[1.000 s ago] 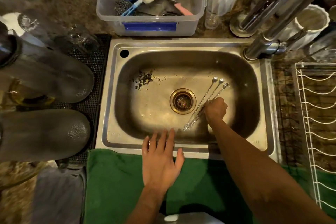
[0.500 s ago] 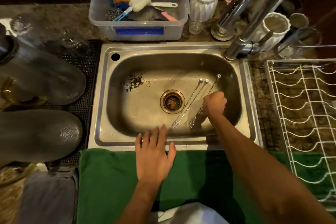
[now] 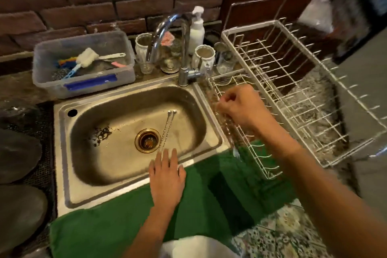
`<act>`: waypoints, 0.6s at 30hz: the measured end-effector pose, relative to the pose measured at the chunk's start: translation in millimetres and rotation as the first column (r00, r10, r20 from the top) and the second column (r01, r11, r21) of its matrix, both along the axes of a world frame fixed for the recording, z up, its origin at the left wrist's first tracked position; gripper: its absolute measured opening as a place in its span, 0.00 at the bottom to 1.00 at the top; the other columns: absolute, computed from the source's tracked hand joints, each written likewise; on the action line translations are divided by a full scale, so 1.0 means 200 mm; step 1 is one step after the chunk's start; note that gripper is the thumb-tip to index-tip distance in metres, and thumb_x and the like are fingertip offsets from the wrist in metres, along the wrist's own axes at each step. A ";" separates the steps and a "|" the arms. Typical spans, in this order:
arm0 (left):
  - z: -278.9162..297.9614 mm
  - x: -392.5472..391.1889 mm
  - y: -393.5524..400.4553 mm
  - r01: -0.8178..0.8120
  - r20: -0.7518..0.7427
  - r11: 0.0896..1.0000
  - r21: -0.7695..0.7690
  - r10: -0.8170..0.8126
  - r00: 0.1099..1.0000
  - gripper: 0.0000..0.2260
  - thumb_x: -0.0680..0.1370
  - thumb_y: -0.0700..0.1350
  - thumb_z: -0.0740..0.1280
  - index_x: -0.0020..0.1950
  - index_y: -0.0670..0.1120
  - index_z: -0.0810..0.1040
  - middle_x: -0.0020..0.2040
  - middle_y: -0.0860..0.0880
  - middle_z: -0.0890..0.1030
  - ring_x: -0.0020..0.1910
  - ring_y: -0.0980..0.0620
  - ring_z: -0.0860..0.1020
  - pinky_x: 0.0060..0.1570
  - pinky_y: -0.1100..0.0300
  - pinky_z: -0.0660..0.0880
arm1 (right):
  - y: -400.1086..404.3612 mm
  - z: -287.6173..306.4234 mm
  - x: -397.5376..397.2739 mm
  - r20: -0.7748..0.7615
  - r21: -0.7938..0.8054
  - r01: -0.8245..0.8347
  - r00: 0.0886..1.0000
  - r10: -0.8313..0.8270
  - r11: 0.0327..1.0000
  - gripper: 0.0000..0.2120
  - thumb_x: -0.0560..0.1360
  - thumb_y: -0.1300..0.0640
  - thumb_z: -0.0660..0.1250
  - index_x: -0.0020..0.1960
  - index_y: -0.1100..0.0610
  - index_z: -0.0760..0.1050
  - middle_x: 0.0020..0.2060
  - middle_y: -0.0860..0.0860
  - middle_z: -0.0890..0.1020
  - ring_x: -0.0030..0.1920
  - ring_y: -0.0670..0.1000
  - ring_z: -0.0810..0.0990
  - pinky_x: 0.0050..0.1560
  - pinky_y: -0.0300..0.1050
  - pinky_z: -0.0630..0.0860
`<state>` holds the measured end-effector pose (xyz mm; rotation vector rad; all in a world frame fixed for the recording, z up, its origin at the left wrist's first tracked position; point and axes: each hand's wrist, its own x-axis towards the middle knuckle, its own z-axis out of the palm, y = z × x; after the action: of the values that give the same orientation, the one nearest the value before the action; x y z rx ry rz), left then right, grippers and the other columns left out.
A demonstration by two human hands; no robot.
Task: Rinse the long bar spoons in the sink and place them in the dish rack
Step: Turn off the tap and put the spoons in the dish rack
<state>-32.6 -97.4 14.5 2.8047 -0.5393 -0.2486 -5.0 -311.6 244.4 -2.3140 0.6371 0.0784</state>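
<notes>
Two bar spoons (image 3: 167,128) lying side by side in the sink (image 3: 117,165), just at 3 o'clock of the drain (image 3: 147,140), bowls toward 12, handles toward 6. A third bar spoon (image 3: 232,136), blurred, pinched in the right hand (image 3: 240,107) over the near-left edge of the dish rack (image 3: 293,98), at 3 o'clock of the sink; right grip curled around the handle. Left hand (image 3: 166,172) flat on the sink's front rim at 6 o'clock, grip spread, fingers straight, fingertips just short of the two handles. One green towel (image 3: 104,228) draped along the worktop's front edge. One tap (image 3: 182,48) at 12 o'clock. One clear plastic tub (image 3: 83,67) holding brushes at 11 o'clock. Two white ribbed cups (image 3: 204,56) flanking the tap.
</notes>
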 end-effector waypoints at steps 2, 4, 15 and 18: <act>0.01 -0.01 -0.15 0.096 -0.010 0.995 0.009 -0.096 0.995 0.25 0.80 0.54 0.56 0.75 0.45 0.70 0.73 0.40 0.73 0.73 0.39 0.70 0.72 0.39 0.65 | -0.07 0.17 -0.11 0.032 -0.015 -0.006 0.999 0.007 1.000 0.05 0.78 0.60 0.68 0.46 0.61 0.81 0.38 0.54 0.82 0.35 0.48 0.80 0.33 0.40 0.76; 0.01 -0.03 -0.27 0.171 -0.025 0.984 0.046 -0.170 0.985 0.26 0.80 0.56 0.57 0.76 0.47 0.68 0.75 0.42 0.71 0.75 0.40 0.68 0.73 0.40 0.64 | -0.16 0.30 -0.19 0.060 -0.004 0.028 0.998 -0.027 1.000 0.05 0.77 0.60 0.69 0.44 0.60 0.80 0.36 0.53 0.82 0.30 0.46 0.78 0.27 0.35 0.73; -0.08 -0.04 -0.37 0.187 -0.049 0.978 0.095 -0.183 0.982 0.31 0.80 0.65 0.51 0.78 0.50 0.65 0.75 0.43 0.71 0.73 0.41 0.71 0.70 0.39 0.67 | -0.71 0.39 -0.18 -0.110 -0.367 -0.038 0.994 -0.002 0.930 0.05 0.77 0.61 0.70 0.42 0.60 0.79 0.34 0.52 0.83 0.30 0.46 0.82 0.29 0.36 0.77; -0.10 -0.04 -0.36 0.186 -0.060 0.978 0.089 -0.181 0.982 0.31 0.79 0.65 0.51 0.77 0.50 0.66 0.75 0.43 0.71 0.71 0.40 0.72 0.69 0.38 0.68 | -0.82 0.27 -0.10 -0.218 -0.476 -0.134 0.975 0.031 0.869 0.05 0.77 0.61 0.69 0.43 0.62 0.81 0.35 0.52 0.83 0.32 0.46 0.83 0.33 0.39 0.81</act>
<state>-39.9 -169.7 -5.2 2.8309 -0.7957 -0.3933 -25.7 -474.9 299.0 -2.8539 0.7236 0.2197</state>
